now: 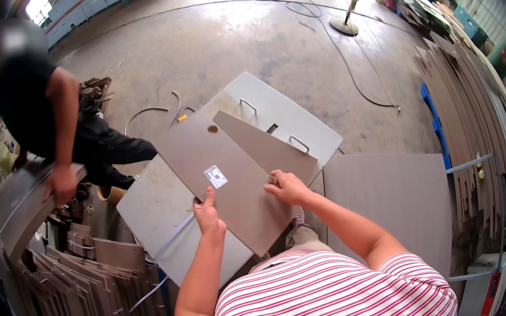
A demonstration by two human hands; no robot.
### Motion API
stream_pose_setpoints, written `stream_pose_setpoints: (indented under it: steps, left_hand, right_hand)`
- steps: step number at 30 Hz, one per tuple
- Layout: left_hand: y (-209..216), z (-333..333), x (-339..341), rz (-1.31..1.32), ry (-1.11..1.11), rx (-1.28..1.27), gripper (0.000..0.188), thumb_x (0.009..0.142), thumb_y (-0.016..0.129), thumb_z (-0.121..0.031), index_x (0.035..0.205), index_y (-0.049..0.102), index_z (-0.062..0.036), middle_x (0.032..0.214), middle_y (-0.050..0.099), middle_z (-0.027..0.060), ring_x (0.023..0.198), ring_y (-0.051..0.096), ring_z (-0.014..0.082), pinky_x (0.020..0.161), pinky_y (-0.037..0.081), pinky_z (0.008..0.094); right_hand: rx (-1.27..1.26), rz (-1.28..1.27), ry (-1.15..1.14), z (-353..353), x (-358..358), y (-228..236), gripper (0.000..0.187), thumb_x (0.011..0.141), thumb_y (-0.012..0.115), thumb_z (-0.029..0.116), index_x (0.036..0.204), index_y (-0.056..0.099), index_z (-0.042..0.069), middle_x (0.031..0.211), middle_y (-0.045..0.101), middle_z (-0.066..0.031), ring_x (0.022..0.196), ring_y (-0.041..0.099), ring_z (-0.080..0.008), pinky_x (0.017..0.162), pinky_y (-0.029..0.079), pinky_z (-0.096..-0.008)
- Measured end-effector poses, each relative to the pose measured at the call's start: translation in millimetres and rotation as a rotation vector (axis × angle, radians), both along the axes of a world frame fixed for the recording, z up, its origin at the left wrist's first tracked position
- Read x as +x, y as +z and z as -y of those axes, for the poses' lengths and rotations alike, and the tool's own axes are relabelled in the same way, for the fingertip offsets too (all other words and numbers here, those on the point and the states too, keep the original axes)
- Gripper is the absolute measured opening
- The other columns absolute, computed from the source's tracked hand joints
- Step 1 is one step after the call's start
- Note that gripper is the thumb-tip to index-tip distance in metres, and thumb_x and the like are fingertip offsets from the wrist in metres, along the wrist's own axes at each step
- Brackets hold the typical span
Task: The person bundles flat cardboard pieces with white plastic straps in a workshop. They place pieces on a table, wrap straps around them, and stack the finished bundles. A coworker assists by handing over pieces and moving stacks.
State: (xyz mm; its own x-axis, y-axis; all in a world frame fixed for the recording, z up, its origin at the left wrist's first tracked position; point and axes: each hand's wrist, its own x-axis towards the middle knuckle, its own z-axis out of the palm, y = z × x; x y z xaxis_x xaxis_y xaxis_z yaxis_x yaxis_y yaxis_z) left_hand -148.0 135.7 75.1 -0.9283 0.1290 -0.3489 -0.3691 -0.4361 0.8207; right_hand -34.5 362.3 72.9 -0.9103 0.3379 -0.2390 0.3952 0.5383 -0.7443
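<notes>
A flat taupe panel lies tilted in front of me, a white printed label stuck on it and a round hole near its far end. On its left long edge, my left hand is closed with the thumb on top; the fingers beneath are hidden. My right hand is closed on the right edge, fingers curled. Partly under this panel is a second taupe board. Below both are pale grey sheets, the far one a door-like panel with two metal handles and a dark slot.
Another person leans at the left, a hand near a stack of boards. Strapped bundles of brown strips stand lower left. A large board lies at right, long strips beyond. Cables and a round-based stand occupy the floor.
</notes>
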Motion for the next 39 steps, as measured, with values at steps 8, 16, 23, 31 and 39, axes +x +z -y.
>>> stream_pose_setpoints:
  steps: [8, 16, 23, 31, 39]
  left_hand:
    - [-95, -100, -8, 0.166, -0.156, -0.223, 0.045, 0.094, 0.062, -0.019, 0.128, 0.041, 0.0014, 0.126, 0.053, 0.0139, 0.112, 0.054, 0.0245, 0.098, 0.045, 0.0375]
    - [-147, -120, 1, 0.217, -0.303, -0.698, 0.046, 0.09, 0.063, -0.011, 0.132, 0.046, 0.0008, 0.127, 0.044, 0.0165, 0.117, 0.048, 0.0278, 0.097, 0.043, 0.0382]
    - [-150, -150, -25, 0.105, -0.193, -0.758, 0.034, 0.089, 0.06, -0.004, 0.123, 0.058, 0.0, 0.116, 0.054, 0.0115, 0.104, 0.057, 0.0236, 0.089, 0.047, 0.0349]
    - [-156, -150, -22, 0.074, -0.21, -0.923, 0.045, 0.087, 0.065, -0.01, 0.131, 0.055, -0.0041, 0.116, 0.061, 0.0101, 0.106, 0.06, 0.0219, 0.089, 0.049, 0.033]
    - [-181, 28, -34, 0.271, 0.469, -0.238, 0.017, 0.089, 0.067, -0.015, 0.086, 0.054, -0.0051, 0.073, 0.058, 0.0031, 0.056, 0.05, 0.0099, 0.047, 0.042, 0.0276]
  right_hand:
    - [0.433, -0.117, 0.112, -100, -17, -36, 0.048, 0.08, 0.071, 0.028, 0.12, 0.058, 0.005, 0.117, 0.055, -0.0133, 0.114, 0.048, -0.0313, 0.097, 0.04, -0.043]
    - [0.619, -0.031, 0.752, -136, 10, -61, 0.092, 0.082, 0.065, 0.051, 0.152, 0.021, 0.01, 0.159, 0.015, -0.0094, 0.148, 0.011, -0.0217, 0.12, 0.004, -0.0458]
    - [0.664, 0.089, 0.897, -167, -6, -30, 0.101, 0.076, 0.07, 0.052, 0.153, 0.017, 0.015, 0.16, 0.013, -0.0071, 0.148, 0.009, -0.0211, 0.119, 0.001, -0.0523]
    - [0.7, 0.097, 0.924, -174, -20, -43, 0.099, 0.077, 0.073, 0.045, 0.153, 0.016, 0.019, 0.16, 0.012, -0.0057, 0.148, 0.009, -0.0209, 0.119, 0.002, -0.0529]
    - [0.583, 0.07, 0.706, -164, -10, -27, 0.079, 0.081, 0.072, 0.028, 0.147, 0.032, 0.015, 0.155, 0.024, -0.0085, 0.145, 0.019, -0.0253, 0.118, 0.008, -0.0543]
